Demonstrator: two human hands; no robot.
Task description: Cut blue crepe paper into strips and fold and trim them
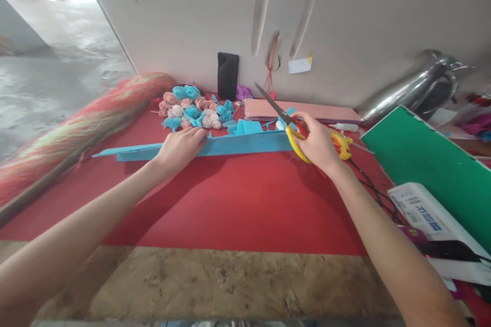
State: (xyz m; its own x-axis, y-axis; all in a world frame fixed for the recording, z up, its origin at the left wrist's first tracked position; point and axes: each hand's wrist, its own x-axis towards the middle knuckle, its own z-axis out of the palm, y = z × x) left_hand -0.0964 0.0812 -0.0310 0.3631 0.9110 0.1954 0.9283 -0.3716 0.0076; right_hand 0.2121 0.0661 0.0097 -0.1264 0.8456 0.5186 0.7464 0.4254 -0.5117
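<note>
A long folded strip of blue paper [245, 145] stretches across the red surface. My left hand [180, 149] is closed on its left part, fingers over the top edge. At the strip's right end, my right hand [312, 139] grips scissors [295, 144] with yellow and red handles, the blades pointing up and left above the strip. Pink, white and blue paper flowers [195, 107] are heaped behind my left hand. Small blue paper pieces [248, 126] lie just behind the strip.
A black phone [227, 75] leans on the wall behind a pink paper stack [303, 110]. To the right are a yellow tool [341, 144], cables, a green board [429, 163], a white box [422, 212] and a metal flask [410, 84]. A wrapped roll [88, 112] lies left.
</note>
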